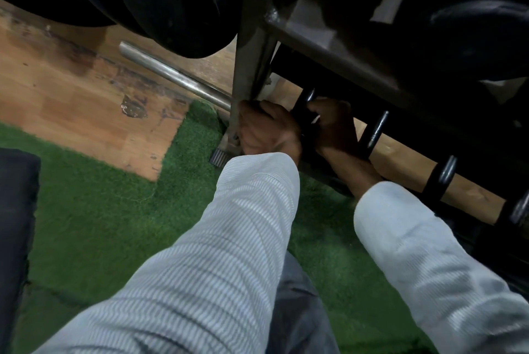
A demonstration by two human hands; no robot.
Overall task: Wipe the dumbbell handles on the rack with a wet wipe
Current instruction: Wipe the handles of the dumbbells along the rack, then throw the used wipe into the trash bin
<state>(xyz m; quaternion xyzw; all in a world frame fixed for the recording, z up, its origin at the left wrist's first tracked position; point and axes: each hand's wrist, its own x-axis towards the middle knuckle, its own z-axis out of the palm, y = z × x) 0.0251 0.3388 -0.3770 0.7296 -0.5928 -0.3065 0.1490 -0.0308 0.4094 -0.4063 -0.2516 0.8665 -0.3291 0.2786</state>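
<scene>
Striped sleeves fill the foreground of the head view as a person reaches down and under a dumbbell rack (329,47), both hands working at its lowest tier. At the rack's grey upright post (247,67) the left hand (266,130) has its fingers curled round the post's foot, apparently for support. Just beside it, the right hand (332,124) is curled round a dark dumbbell handle (307,102) — a sliver of white between the fingers looks like the wet wipe (315,119), though it is too small to be sure. Further along the same tier, to the right, a second handle (375,133) and a third (446,170) stand apart from the hands and untouched at this moment. Whether any handle has already been cleaned cannot be told, since none shows a visible wet sheen. Black dumbbell heads (458,24) sit on the tier above — their handles lie out of sight. By this view the job appears to be mid-course, with one handle in the grip and at least two more on the low tier waiting. Green turf (100,210) and a wooden floor (71,82) with a loose steel bar (171,76) lie below.
</scene>
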